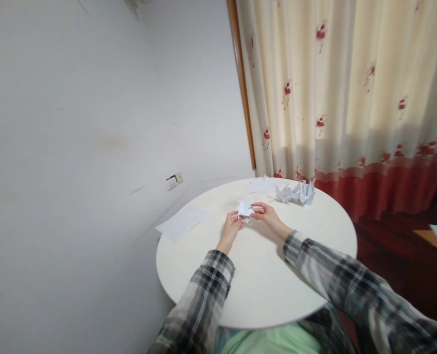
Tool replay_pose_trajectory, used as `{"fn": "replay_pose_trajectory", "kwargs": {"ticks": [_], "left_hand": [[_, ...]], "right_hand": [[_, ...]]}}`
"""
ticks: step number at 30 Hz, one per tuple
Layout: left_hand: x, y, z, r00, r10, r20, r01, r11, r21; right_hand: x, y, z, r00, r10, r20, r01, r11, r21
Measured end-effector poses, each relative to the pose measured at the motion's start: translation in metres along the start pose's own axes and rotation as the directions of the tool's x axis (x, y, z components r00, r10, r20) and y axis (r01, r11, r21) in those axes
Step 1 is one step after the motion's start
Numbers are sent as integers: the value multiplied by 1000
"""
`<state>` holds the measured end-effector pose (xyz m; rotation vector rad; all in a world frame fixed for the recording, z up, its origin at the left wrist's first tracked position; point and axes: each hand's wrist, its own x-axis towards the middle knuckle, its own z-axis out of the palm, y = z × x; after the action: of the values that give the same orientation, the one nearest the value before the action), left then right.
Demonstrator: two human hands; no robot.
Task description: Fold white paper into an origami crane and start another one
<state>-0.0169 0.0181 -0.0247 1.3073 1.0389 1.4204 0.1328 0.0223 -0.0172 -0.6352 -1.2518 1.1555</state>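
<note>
A small piece of folded white paper [245, 208] is held between the two hands, just above or against the bench [263, 285], a little beyond its middle; whether its lower edge touches the surface I cannot tell. It has pointed flaps at the top and a narrower part below. The left hand [232, 227] grips it from the near left side, fingers curled around its lower edge. The right hand [270, 218] comes in from the right, with its fingertips drawn close together on the paper's right side; the exact pinch is too small to make out. To the left, near the bench's edge, lies a flat white sheet [183, 222]. Beyond the right hand, a cluster of folded paper shapes [301, 192] with upright points stands near the far right edge, and just to its left lies a low spread of white paper pieces [260, 185]. The bench is round and white. Both forearms wear plaid sleeves [344, 275], and light green cloth [277, 339] shows below the near edge. A pale wall [74, 147] with a socket [171, 183] rises at the left; a cream curtain [336, 88] with red flowers and a red lower band hangs behind at the right, over a dark reddish floor [391, 255].
</note>
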Motion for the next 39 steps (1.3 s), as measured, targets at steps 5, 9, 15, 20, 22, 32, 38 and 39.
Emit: {"fn": "replay_pose_trajectory", "kwargs": {"ticks": [5,9,15,20,22,32,38,39], "left_hand": [[-1,2,1,999,-48,-19,47,998,-44],[-2,3,2,996,-84,-23,82,993,-88],[0,1,0,993,-114,-29,109,983,-147],[-2,3,0,989,-149,-11,146,981,-129],[-4,6,0,987,-158,2,157,979,-133],[-6,8,3,987,-151,46,158,954,-254],[-3,4,1,989,-121,81,140,942,-304],[-4,5,1,989,-121,90,143,945,-294]], "right_hand": [[3,5,-2,999,-46,-3,45,998,-51],[3,5,-2,991,-132,-22,125,972,-200],[-2,0,-1,944,-323,58,305,795,-524],[-4,2,-3,854,-472,221,458,480,-748],[-5,2,-4,811,-503,298,505,345,-791],[-10,-8,-1,638,-452,624,690,-24,-723],[-11,-10,0,621,-440,649,705,-49,-708],[-11,-10,0,620,-442,648,706,-47,-707]]}}
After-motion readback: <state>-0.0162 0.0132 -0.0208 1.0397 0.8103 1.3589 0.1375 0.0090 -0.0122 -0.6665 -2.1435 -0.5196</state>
